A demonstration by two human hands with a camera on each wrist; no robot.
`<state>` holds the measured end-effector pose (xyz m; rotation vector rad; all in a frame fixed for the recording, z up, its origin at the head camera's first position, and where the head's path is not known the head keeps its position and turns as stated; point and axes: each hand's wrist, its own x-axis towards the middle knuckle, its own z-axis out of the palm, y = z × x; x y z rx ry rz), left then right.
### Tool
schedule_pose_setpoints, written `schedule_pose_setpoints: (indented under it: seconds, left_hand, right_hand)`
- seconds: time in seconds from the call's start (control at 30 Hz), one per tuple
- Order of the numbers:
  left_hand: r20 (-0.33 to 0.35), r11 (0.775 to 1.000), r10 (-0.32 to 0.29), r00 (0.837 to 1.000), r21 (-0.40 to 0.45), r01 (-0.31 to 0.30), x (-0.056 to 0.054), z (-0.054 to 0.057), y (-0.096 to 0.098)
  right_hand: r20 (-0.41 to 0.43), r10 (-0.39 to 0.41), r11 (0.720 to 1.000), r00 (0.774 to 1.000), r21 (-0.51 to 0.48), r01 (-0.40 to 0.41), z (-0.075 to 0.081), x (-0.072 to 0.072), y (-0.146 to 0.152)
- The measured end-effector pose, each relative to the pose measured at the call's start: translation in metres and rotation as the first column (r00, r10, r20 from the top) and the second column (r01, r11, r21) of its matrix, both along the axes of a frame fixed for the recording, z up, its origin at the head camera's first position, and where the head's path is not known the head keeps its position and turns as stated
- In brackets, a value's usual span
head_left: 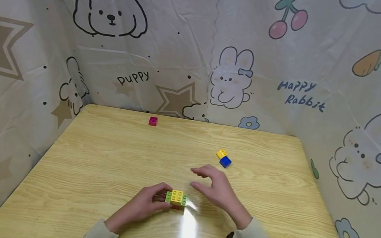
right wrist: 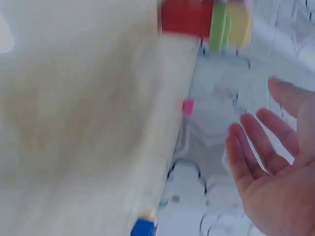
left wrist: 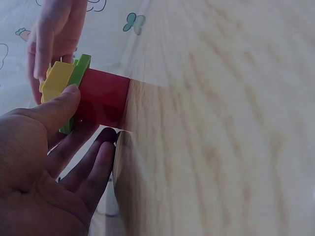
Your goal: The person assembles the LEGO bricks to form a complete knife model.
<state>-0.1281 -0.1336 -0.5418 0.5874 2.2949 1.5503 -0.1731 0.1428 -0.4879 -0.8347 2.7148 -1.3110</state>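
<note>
A stack of toy building bricks stands on the table near my left hand (head_left: 144,202). It has a red block (left wrist: 104,96) at the bottom, a thin green plate (left wrist: 78,73) over it and a yellow brick (head_left: 177,196) on top. My left hand holds the stack, with the thumb pressed at the green plate and other fingers behind it, partly hidden. To the right, my right hand (head_left: 218,188) is raised over the table, apart from the stack. Its fingers (right wrist: 268,147) are spread and relaxed, with nothing between them.
Beyond my right hand lie a small yellow brick (head_left: 221,153) and a blue brick (head_left: 225,162), side by side. A magenta brick (head_left: 153,121) sits near the back edge of the wooden table (head_left: 109,144). A printed curtain (head_left: 188,23) encloses the back and sides.
</note>
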Motion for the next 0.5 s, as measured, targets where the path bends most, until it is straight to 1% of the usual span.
schedule_pose_setpoints:
  seconds: [0.1,0.2,0.27,0.37,0.43,0.5]
  left_hand:
    - [0.001,1.0,0.004,1.0,-0.023,-0.004,0.0,0.001,0.0]
    - [-0.003,0.999,0.007,1.0,-0.046,-0.007,0.0,0.001,0.0]
    - [-0.004,0.998,0.008,1.0,-0.055,-0.008,-0.001,0.001,0.0]
    - [-0.006,0.998,0.003,1.0,-0.057,-0.003,-0.001,0.001,0.0]
    - [-0.008,0.998,0.0,1.0,-0.058,-0.001,-0.001,0.001,-0.001]
    - [-0.013,0.998,0.001,1.0,-0.059,-0.001,-0.001,0.001,-0.001]
  right_hand:
    - [-0.013,-0.131,0.991,0.991,-0.003,0.131,0.0,-0.019,0.018]
    - [-0.011,-0.247,0.969,0.969,0.001,0.247,-0.004,-0.038,0.037]
    - [0.027,-0.312,0.95,0.95,0.006,0.312,-0.008,-0.049,0.048]
    - [0.076,-0.374,0.927,0.924,0.039,0.372,-0.013,-0.061,0.062]
    - [0.114,-0.399,0.917,0.91,0.059,0.395,-0.016,-0.067,0.068]
    - [0.143,-0.406,0.914,0.903,0.077,0.399,-0.019,-0.071,0.072]
